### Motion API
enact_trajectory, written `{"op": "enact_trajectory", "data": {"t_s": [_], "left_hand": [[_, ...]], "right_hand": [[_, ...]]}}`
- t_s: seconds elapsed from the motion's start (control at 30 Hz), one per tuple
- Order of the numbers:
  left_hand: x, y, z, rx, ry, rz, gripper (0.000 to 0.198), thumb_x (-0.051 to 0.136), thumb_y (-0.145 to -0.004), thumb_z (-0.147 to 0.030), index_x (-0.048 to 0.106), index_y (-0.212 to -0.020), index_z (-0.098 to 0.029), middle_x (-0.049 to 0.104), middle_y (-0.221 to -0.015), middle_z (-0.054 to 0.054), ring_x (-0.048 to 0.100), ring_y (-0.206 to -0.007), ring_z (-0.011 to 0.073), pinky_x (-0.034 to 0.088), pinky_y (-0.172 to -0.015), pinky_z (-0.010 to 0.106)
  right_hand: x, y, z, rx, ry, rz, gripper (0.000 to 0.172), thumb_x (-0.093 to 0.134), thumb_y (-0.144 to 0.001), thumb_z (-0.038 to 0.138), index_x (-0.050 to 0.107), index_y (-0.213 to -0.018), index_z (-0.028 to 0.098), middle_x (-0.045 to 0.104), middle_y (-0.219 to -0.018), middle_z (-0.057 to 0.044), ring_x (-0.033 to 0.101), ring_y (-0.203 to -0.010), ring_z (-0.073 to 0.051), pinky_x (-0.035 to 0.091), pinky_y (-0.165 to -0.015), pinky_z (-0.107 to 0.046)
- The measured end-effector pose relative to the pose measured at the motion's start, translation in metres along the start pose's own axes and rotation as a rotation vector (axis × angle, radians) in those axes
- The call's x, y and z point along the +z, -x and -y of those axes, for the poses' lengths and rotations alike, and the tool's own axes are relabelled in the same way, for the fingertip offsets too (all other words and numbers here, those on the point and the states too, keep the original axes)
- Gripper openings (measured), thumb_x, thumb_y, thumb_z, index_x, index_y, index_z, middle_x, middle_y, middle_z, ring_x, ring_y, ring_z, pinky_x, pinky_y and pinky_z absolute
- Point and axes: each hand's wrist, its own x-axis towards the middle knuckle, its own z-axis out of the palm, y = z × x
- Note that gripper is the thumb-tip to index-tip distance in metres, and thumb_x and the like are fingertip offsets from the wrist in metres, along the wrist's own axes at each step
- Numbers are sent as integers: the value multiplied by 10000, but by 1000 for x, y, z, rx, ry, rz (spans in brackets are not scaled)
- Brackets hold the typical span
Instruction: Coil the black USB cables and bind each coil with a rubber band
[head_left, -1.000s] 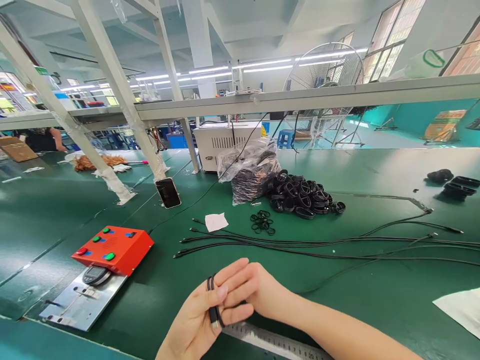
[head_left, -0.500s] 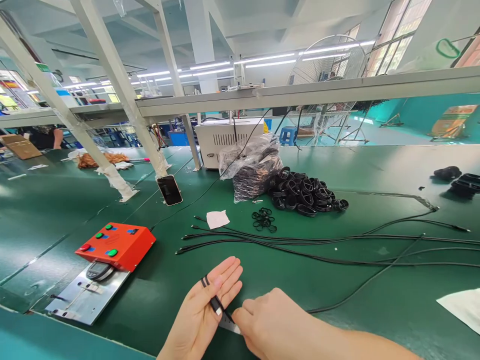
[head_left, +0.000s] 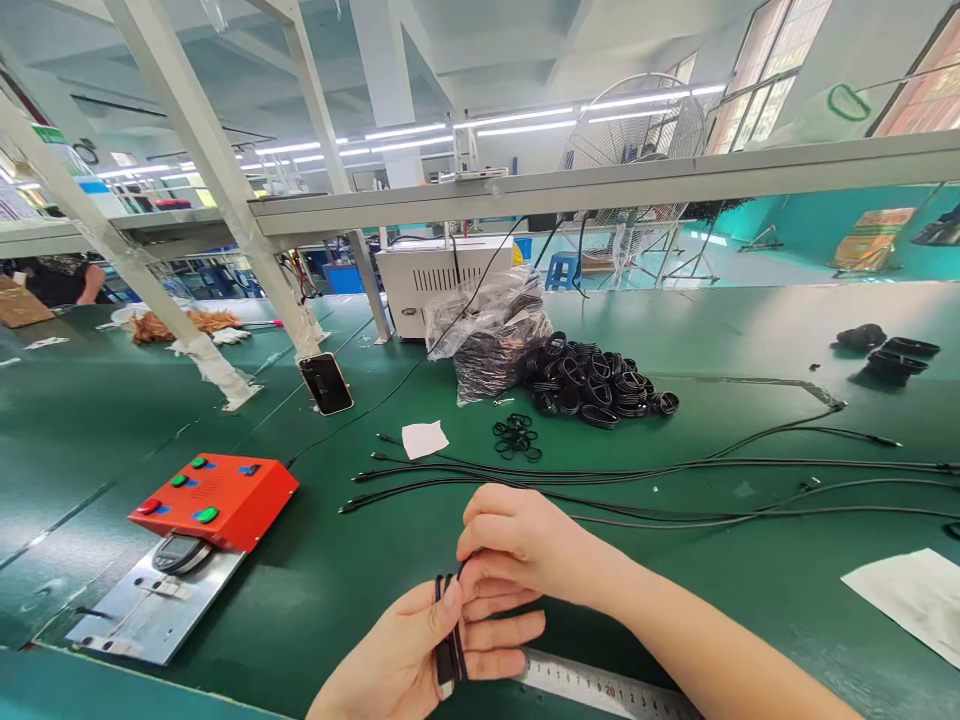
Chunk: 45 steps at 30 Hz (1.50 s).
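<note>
Near the front of the green table my left hand [head_left: 401, 640] holds a black cable [head_left: 448, 650], its thumb pressing the loops against the palm while the other fingers stretch out to the right. The cable wraps around this hand, and a connector end with a metal tip points down from the palm. My right hand [head_left: 525, 545] is closed in a pinch at the left hand's index finger, on the upper run of the same cable. Its fingertips partly hide what they grip. Below both hands lies a steel ruler [head_left: 600, 685], partly covered by the right forearm.
Straight black cables [head_left: 622, 474] stretch across the table beyond my hands. Behind them are small black rings [head_left: 516, 437], a pile of coiled cables [head_left: 592, 380] and a plastic bag [head_left: 491, 350]. An orange box with buttons [head_left: 225, 490] stands left; a phone [head_left: 326, 384] leans on a post.
My right hand has gone from low beside the left palm up to its fingertips, drawing the cable around. More loops now circle the left hand, and more of the ruler shows.
</note>
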Motion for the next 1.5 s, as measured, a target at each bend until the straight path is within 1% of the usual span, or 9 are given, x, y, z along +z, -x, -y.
{"op": "enact_trajectory", "data": {"t_s": [0.2, 0.37, 0.63, 0.77, 0.9, 1.1, 1.27, 1.37, 1.5], "left_hand": [[3, -5, 0, 13, -12, 38, 349, 471, -945, -291, 703, -1122, -99, 634, -1273, 228, 567, -1205, 388, 372, -1047, 588], [3, -7, 0, 37, 12, -8, 308, 506, -914, -158, 688, -1150, -80, 672, -1228, 203, 574, -1214, 323, 420, -1057, 427], [9, -6, 4, -30, -23, -54, 309, 574, -901, -243, 690, -1157, -115, 605, -1324, 197, 660, -1101, 284, 563, -787, 215], [10, -6, -1, 20, -19, -15, 333, 673, -811, -117, 697, -1143, -122, 629, -1303, 172, 587, -1200, 289, 531, -862, 195], [8, -5, -6, 24, 62, -68, 313, 577, -855, -59, 694, -1142, -102, 663, -1254, 164, 622, -1152, 279, 550, -857, 211], [1, -3, -4, 3, 271, -139, 411, 395, -981, -333, 655, -1206, -107, 652, -1248, 177, 697, -1016, 290, 624, -711, 283], [-2, 2, -2, 42, 271, -219, 370, 416, -980, -278, 683, -1158, -93, 712, -1139, 185, 752, -857, 234, 622, -645, 224], [-9, 4, -5, 182, 283, -233, 350, 393, -989, -217, 656, -1203, -129, 684, -1214, 144, 729, -950, 187, 598, -739, 179], [-24, 4, -9, 345, 245, -245, 380, 406, -959, -126, 594, -1286, -171, 577, -1370, 111, 525, -1266, 241, 482, -1021, 302]], "right_hand": [[1, -5, -10, 141, -303, 51, 71, 648, -857, 229, 692, -818, 190, 648, -807, -6, 613, -759, -131, 488, -703, -226], [2, -5, -12, 180, -379, 17, 70, 660, -845, 220, 713, -814, 187, 687, -795, -1, 629, -751, -128, 487, -701, -222], [7, -4, -15, 218, -433, 17, 49, 687, -814, 200, 724, -783, 190, 666, -752, 0, 619, -735, -133, 486, -678, -225], [11, -6, -16, 269, -463, -13, 67, 689, -807, 214, 723, -752, 195, 684, -772, -9, 628, -745, -141, 495, -693, -233], [15, -7, -16, 338, -510, 8, 115, 623, -841, 223, 711, -778, 185, 700, -803, -14, 638, -754, -150, 500, -700, -247], [17, -2, -10, 364, -551, 141, 167, 572, -808, 154, 687, -927, 175, 697, -876, -6, 631, -814, -154, 486, -728, -252], [24, -1, 0, 407, -526, 128, 197, 533, -795, 135, 662, -940, 168, 690, -884, -6, 623, -787, -139, 469, -683, -222], [29, -1, 13, 481, -381, 213, 253, 413, -853, 110, 652, -917, 164, 667, -778, -6, 574, -620, -106, 402, -546, -195], [25, 3, 42, 499, -7, 402, 213, 399, -952, 211, 605, -919, 168, 622, -636, -4, 489, -472, -109, 313, -489, -220]]}}
